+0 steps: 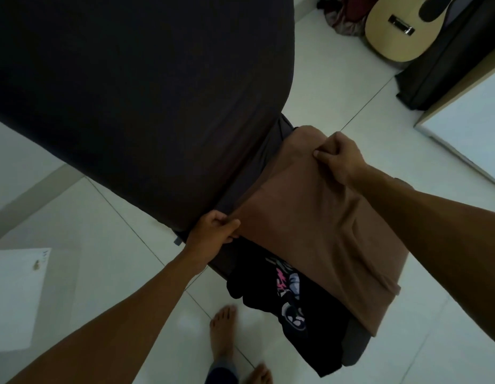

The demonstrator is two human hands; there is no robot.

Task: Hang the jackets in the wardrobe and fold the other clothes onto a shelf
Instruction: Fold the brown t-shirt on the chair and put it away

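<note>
I see my left hand point(217, 227) and right hand point(336, 155) each pinching an edge of the brown shirt point(318, 217), spread over a black printed T-shirt point(290, 303) at the mattress point(102, 106) corner.

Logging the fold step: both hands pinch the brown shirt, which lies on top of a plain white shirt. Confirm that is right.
Not quite. The head view shows both hands, left hand and right hand, pinching the brown shirt, but the garment under it is a black graphic shirt, not plain white.
</note>
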